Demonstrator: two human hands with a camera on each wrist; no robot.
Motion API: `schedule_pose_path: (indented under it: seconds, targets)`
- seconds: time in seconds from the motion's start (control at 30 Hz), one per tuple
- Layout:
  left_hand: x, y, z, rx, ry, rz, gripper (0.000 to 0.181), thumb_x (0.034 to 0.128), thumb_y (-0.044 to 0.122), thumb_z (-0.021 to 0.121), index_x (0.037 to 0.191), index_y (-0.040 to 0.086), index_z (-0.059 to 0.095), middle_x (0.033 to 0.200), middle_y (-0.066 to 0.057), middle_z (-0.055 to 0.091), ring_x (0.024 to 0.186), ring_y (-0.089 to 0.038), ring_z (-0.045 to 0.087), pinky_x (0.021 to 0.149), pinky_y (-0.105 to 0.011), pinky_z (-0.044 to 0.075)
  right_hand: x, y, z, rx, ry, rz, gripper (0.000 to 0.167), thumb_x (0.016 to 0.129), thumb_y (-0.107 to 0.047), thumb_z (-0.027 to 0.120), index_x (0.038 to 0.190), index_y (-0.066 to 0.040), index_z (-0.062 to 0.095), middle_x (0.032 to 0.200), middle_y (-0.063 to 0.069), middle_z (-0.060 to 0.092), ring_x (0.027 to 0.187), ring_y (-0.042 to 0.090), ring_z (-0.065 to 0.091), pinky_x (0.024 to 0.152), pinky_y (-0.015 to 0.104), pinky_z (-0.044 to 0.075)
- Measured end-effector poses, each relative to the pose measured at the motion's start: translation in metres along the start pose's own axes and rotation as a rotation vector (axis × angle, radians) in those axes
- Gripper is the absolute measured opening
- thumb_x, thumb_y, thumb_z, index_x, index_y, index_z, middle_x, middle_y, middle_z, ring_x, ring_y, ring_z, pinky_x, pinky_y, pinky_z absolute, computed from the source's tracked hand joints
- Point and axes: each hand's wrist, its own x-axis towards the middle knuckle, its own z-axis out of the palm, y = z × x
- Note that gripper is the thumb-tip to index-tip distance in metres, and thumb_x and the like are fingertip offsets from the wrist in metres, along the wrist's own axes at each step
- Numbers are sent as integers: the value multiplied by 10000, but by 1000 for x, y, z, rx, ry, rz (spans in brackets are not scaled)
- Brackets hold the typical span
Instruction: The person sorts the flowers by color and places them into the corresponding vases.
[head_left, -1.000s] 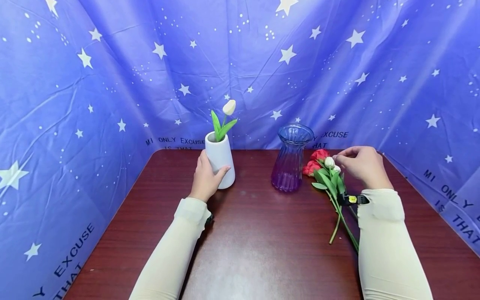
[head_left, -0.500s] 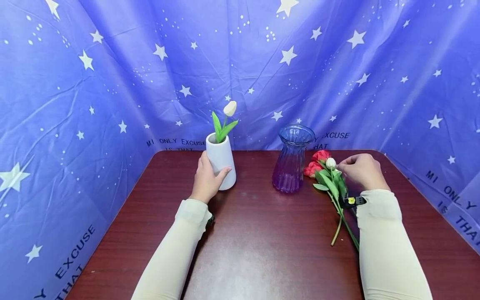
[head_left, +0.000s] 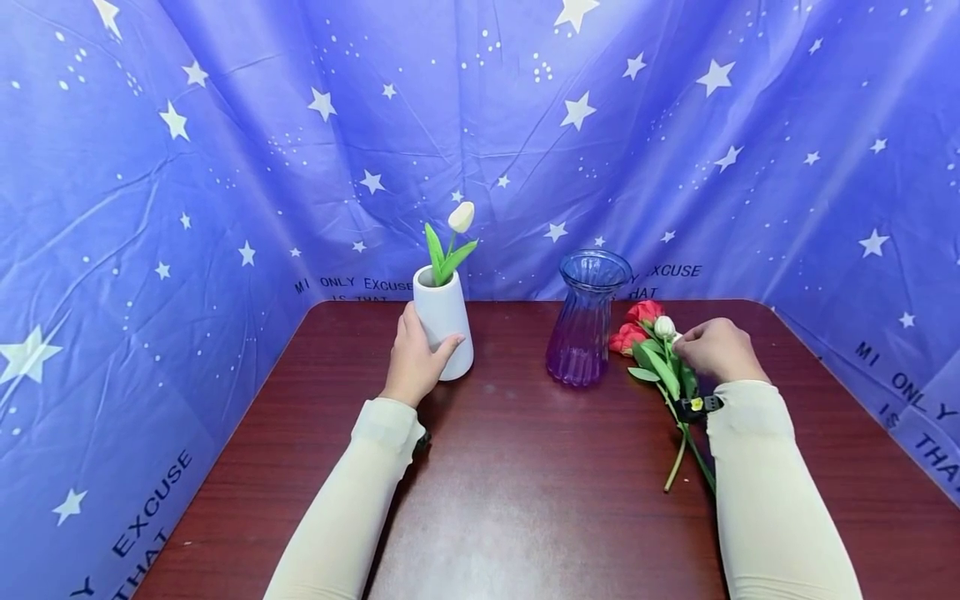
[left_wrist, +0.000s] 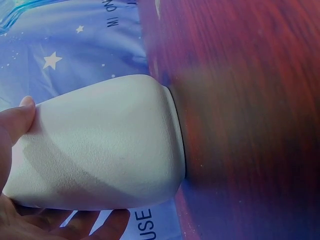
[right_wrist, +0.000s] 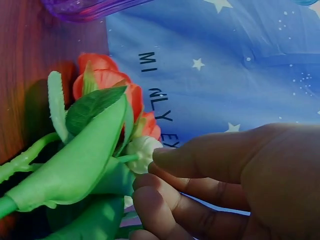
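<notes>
Left hand (head_left: 416, 354) gripped matte-white tapered vase (head_left: 444, 333) holding green-leaved white tulip (head_left: 461, 217), 9 o'clock from blue-purple ribbed glass vase (head_left: 577, 337) | right hand (head_left: 722, 348) bent at green-stemmed red-and-white flowers (head_left: 663, 371), 4 o'clock; grip unclear.

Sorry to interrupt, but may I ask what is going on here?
A person's left hand grips an upright white vase with one white tulip in it. The right hand is at red and white flowers lying on the table, fingertips by a white bloom; whether they pinch it is unclear. Between the hands stands a glass vase holding no flowers.
</notes>
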Motion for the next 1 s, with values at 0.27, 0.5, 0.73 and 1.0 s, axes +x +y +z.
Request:
schedule_pose_path:
  seconds: [0.27,0.5,0.73,1.0]
  targets:
    - [0,0,0,8,-1,-4,916,903,439,796,1549,62,268,1382,-167,474,1191,-375,590,1032,-542,503,2,1,4,-29,3,-16,251,886,-254,669,941,-44,794,692,10,701,857,324,624,725,378,461]
    - [-1,2,0,14,-5,-8,904,907,438,791,1546,70,269,1382,-164,470,1194,-376,587,1036,-541,499,0,1,7,-62,2,-27,221,889,-253,677,861,-64,787,698,-9,674,885,380,588,775,460,472]
    - [-1,2,0,13,1,-3,905,905,425,798,1550,69,273,1381,-168,475,1193,-381,589,1029,-547,500,0,2,11,-70,4,-21,194,865,-229,682,807,-69,774,742,56,667,822,366,580,669,369,442]
    - [0,1,0,12,1,-7,898,903,430,799,1541,75,277,1370,-163,479,1181,-380,597,1026,-540,505,2,3,13,-79,-23,0,210,874,-280,725,817,-85,779,832,107,699,857,382,582,698,418,476]
